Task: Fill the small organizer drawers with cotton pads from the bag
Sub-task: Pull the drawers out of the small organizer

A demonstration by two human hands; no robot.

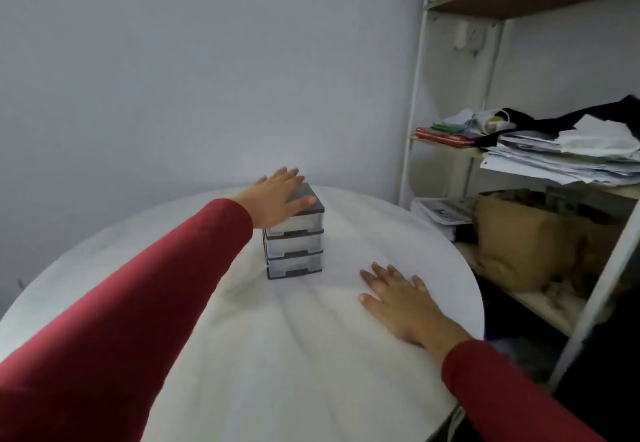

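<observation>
A small organizer (294, 246) with three clear drawers in a dark frame stands near the middle of a round table (242, 355) covered in white cloth. All three drawers look pushed in. My left hand (277, 201) lies flat on the organizer's top, fingers spread, thumb over its front edge. My right hand (398, 298) rests palm down on the cloth to the right of the organizer, holding nothing. Both arms wear red sleeves. No bag or cotton pads are in view.
A white metal shelf unit (412, 112) stands close to the table's right side, loaded with paper stacks (561, 157), dark cloth and a brown paper bag (530, 244). A plain grey wall runs behind the table.
</observation>
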